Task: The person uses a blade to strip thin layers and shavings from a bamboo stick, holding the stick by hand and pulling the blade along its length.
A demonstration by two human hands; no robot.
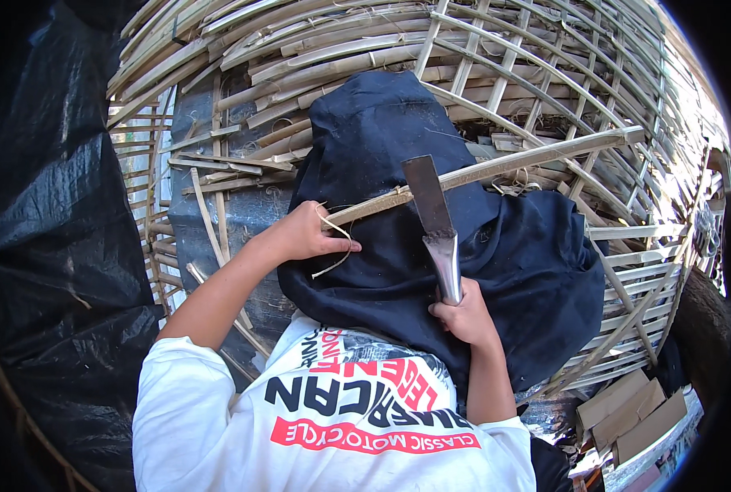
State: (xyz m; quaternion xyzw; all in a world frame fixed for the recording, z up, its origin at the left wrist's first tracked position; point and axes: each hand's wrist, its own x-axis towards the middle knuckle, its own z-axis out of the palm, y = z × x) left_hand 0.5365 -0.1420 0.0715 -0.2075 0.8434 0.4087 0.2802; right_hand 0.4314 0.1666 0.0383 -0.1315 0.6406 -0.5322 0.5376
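My left hand [310, 233] is closed round the near end of a long split bamboo strip [538, 157], which slants up to the far right. A thin pale bamboo shaving [333, 266] curls over its fingers. My right hand [467, 315] grips the metal handle of a broad, square-ended knife [428, 197]. The dark blade points away from me and crosses in front of the strip; whether it touches the strip I cannot tell. Dark cloth [365, 123] is draped over my lap under both hands.
Long split bamboo pieces [300, 66] lie stacked ahead. Woven bamboo lattice [529, 74] spreads over the far right, and more slats [628, 287] are at the right. Black plastic sheeting [54, 221] hangs at the left. Brown cardboard [640, 410] lies at the lower right.
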